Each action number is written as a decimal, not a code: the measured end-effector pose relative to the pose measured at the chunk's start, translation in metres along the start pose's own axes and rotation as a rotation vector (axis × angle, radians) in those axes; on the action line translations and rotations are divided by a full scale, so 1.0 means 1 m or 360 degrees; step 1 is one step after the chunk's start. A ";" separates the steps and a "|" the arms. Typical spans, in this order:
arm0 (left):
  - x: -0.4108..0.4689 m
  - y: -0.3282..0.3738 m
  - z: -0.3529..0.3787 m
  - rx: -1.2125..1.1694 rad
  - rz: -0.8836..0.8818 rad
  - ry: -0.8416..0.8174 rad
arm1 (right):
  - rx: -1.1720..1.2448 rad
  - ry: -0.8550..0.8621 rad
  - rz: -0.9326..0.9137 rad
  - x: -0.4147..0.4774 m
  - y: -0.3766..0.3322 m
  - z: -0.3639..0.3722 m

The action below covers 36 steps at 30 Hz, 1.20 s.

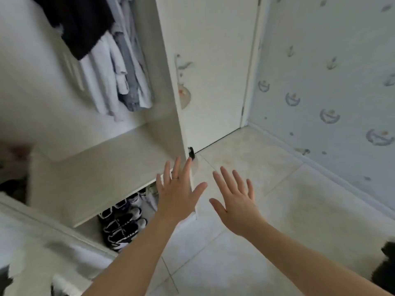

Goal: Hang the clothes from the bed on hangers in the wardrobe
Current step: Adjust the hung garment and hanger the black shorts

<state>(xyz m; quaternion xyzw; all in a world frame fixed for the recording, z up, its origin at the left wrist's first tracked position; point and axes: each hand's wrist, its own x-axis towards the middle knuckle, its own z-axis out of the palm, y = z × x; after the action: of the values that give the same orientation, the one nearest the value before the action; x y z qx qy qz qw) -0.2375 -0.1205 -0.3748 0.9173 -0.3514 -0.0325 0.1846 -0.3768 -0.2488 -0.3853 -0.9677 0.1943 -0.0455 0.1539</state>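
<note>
The open white wardrobe fills the left half of the view. Inside it hang several garments: a black one in front, then white and grey clothes behind it. My left hand is stretched out flat with fingers spread, in front of the wardrobe's lower shelf edge, holding nothing. My right hand is beside it over the floor, also flat, spread and empty. The bed and any loose hangers are out of view.
A white shelf runs below the hanging clothes, with several black-and-white shoes beneath it. A white door stands behind the wardrobe side. Patterned wallpaper covers the right wall. Pale floor tiles lie below.
</note>
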 end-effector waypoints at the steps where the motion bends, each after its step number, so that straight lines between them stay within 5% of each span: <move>1: 0.009 -0.014 -0.016 0.0013 -0.0031 0.0061 | 0.0010 0.0056 -0.0087 0.020 -0.014 -0.005; 10: 0.088 -0.116 -0.196 -0.0080 -0.0200 0.0725 | -0.0075 0.0487 -0.0683 0.179 -0.155 -0.096; 23: 0.219 -0.125 -0.462 0.0315 -0.0102 0.1342 | -0.0236 0.1234 -0.1266 0.331 -0.288 -0.331; 31: 0.296 -0.122 -0.577 0.0408 -0.0173 0.1422 | -0.0141 0.1474 -0.1222 0.413 -0.364 -0.458; 36: 0.342 -0.134 -0.603 0.0038 -0.0259 0.1269 | -0.0206 0.1419 -0.0952 0.462 -0.392 -0.518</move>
<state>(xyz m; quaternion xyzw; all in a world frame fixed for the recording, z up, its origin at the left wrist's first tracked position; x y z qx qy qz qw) 0.2182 -0.0630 0.1619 0.8849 -0.1788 0.3154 0.2925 0.1135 -0.2304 0.2425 -0.8752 -0.0410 -0.4815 -0.0229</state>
